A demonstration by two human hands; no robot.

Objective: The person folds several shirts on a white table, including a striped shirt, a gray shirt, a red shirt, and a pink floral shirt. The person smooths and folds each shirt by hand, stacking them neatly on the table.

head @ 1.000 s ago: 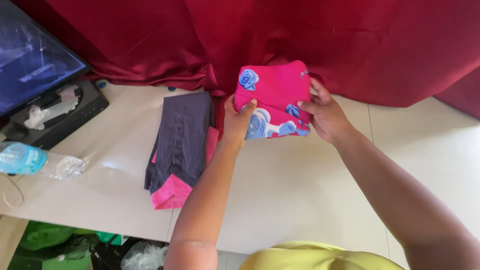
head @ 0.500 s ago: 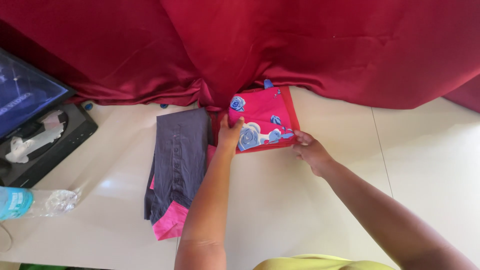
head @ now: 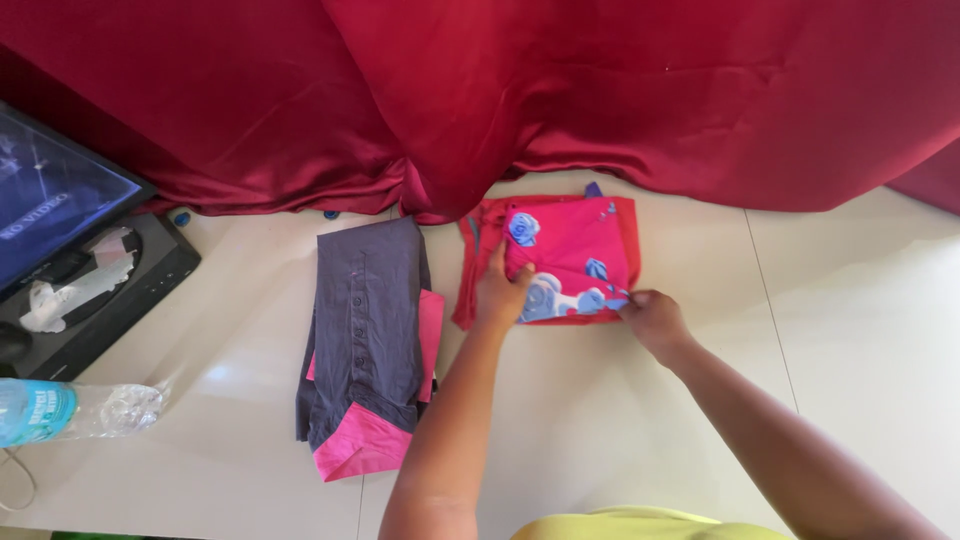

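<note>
On the pale tiled floor (head: pixel 600 420) beside a folded grey-and-pink garment (head: pixel 370 340), the folded pink cloth with blue flowers (head: pixel 575 255), held up a moment ago, now lies flat against the red drape (head: pixel 600 90), left hand (head: pixel 500 295) pressing it open-palmed, right hand (head: pixel 650 315) pinching its corner.

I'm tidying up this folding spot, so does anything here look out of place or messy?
Mostly tidy. A clear plastic bottle lies tipped on its side at the left edge. The grey buttoned garment sits askew on a pink piece poking out beneath. Left hand and right hand touch the folded pink floral cloth, which lies flat.
</note>
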